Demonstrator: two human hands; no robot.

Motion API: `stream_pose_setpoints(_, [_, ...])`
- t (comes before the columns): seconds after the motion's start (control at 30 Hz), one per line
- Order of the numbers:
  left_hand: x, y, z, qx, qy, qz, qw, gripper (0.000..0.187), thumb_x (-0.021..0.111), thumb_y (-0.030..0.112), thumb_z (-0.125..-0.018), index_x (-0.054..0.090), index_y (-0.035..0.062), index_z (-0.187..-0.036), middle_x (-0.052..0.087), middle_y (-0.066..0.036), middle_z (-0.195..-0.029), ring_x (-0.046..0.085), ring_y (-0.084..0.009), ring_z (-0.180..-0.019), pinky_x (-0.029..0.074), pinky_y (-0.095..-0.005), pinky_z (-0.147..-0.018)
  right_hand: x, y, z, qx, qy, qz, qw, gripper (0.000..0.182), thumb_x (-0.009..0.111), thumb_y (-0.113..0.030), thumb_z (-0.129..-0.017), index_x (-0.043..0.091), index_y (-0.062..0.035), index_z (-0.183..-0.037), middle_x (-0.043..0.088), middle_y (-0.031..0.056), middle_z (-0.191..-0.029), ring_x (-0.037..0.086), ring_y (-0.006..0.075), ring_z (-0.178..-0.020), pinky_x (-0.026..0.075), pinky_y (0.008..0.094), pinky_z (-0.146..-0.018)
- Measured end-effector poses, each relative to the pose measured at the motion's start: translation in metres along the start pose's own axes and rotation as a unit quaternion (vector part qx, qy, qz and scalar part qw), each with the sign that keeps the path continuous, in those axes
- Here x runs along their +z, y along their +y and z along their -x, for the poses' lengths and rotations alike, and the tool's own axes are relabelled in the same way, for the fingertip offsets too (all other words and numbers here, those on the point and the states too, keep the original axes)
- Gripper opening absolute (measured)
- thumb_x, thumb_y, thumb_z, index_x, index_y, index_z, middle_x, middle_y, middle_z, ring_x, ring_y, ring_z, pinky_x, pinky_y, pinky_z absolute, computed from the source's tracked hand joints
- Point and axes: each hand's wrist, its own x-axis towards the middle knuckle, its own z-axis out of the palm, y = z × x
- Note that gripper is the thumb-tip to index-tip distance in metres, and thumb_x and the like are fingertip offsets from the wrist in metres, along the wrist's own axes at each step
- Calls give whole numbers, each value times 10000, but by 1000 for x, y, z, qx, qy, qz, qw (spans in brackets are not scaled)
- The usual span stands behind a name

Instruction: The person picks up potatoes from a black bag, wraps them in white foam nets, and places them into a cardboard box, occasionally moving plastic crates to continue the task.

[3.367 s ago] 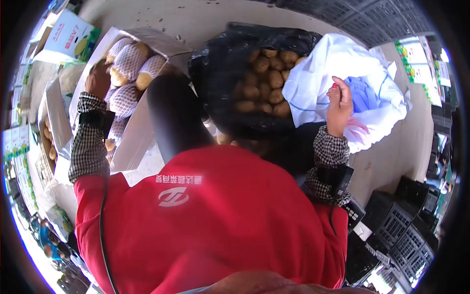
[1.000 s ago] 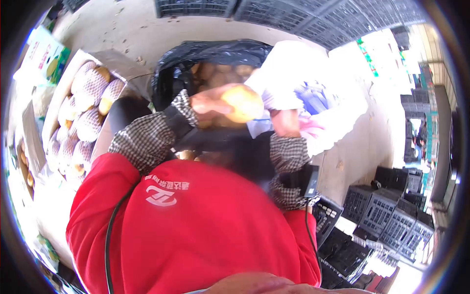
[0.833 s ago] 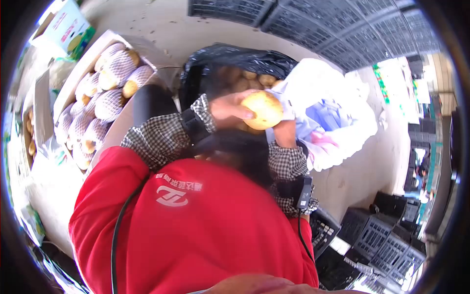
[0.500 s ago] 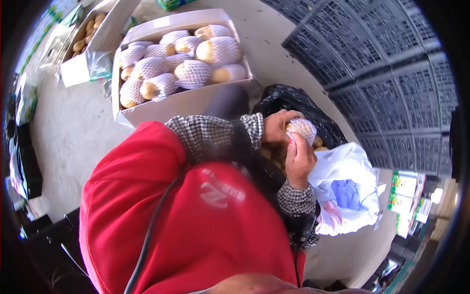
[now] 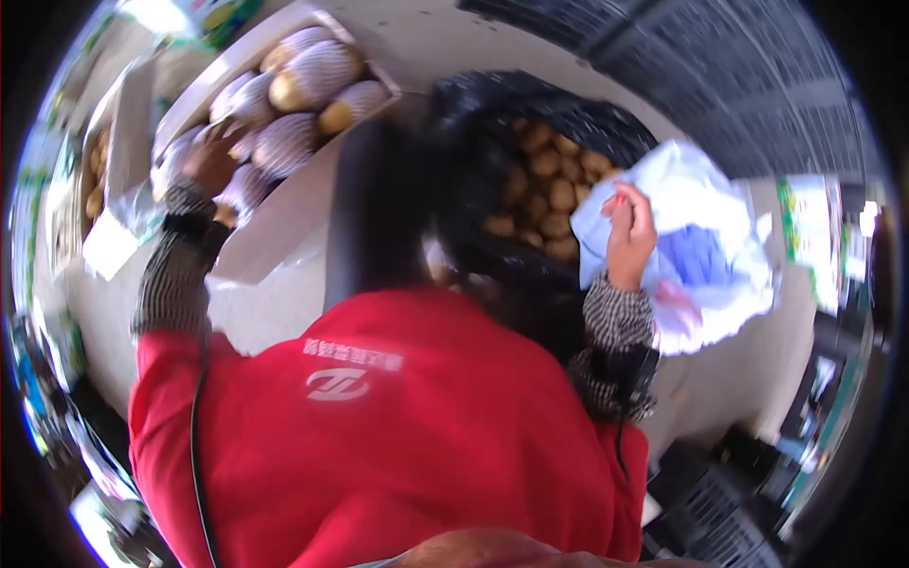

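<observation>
Left hand (image 5: 210, 163): fingers blurred, contact with netted produce (image 5: 286, 145) indiscernible. Beyond right hand (image 5: 631, 235): dark crates (image 5: 724, 95), blurred, cut off at top edge. Between hands, nearer body: shirt lettering (image 5: 353, 355), illegible.

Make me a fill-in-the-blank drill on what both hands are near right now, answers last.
The left hand is at the ____ of net-sleeved potatoes.
Bare potatoes lie in a plastic bag coloured ____.
The right hand is at the ____-coloured bag with blue material inside.
The person's top is ____.

Missing words: box; black; white; red.
</observation>
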Motion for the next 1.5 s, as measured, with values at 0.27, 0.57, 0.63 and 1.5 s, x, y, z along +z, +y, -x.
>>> stream_pose_setpoints(0.27, [-24,290,-78,436,-9,252,864,322,518,197,-779,524,66,-1073,539,-139,-1060,516,-303,-973,415,-372,-846,-72,62,21,65,164,-14,984,164,455,-85,-865,544,-24,-988,554,22,-728,511,80,-656,396,202,-586])
stream_pose_setpoints(0.57, [132,464,-161,398,-322,14,859,387,487,229,-786,488,44,-1127,474,-181,-1156,462,-287,-1066,373,-366,-898,-100,83,47,125,224,-27,966,159,448,-67,-853,539,-11,-971,532,31,-733,504,89,-674,412,212,-632])
stream_pose_setpoints(0.63, [160,464,-177,384,-312,4,869,419,494,247,-789,457,38,-1150,459,-191,-1169,448,-291,-1081,362,-367,-910,-106,85,47,127,234,-7,964,161,446,-54,-850,544,-14,-971,528,27,-727,495,86,-662,408,211,-622])
stream_pose_setpoints(1.5, [288,417,-238,346,-356,55,866,360,384,275,-859,495,40,-1108,501,-134,-1157,466,-261,-1071,342,-376,-931,-164,194,-11,314,-111,547,768,232,449,-162,-798,509,-119,-1018,558,123,-918,564,285,-833,459,407,-653])
